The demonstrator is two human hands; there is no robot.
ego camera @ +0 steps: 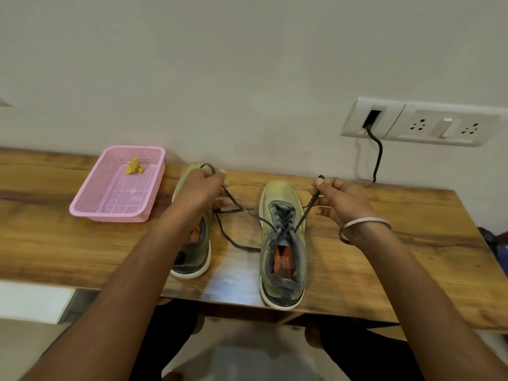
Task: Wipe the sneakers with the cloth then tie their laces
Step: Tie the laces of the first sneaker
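Dark grey lace ends are being drawn out to either side of the right sneaker [283, 243], which is sitting toe-to-the-wall on the wooden bench [384, 270] with its heel near the front edge; the left hand [203, 185] is closing round one end [233, 199] over the toe of the left sneaker [192, 243], and the right hand [341, 202] is pinching the other end [308, 210] just beyond the right shoe's toe, so both hands are gripping lace rather than hanging open; holding the ends apart and raised is, I judge, taking the slack out of the crossings before a knot is being formed. Wiping looks to be over, since the small yellow cloth [134, 166] is lying crumpled in the pink basket [90, 207] at the bench's left, well apart from the hands. Both sneakers are showing a faded olive-yellow upper, grey tongue and collar, an orange insole and a pale sole; the left one is lying partly under the left forearm, and a loose loop of lace [236, 243] is trailing on the bench between the two shoes; whose lace it is I cannot tell, so neither shoe is looking tied yet.
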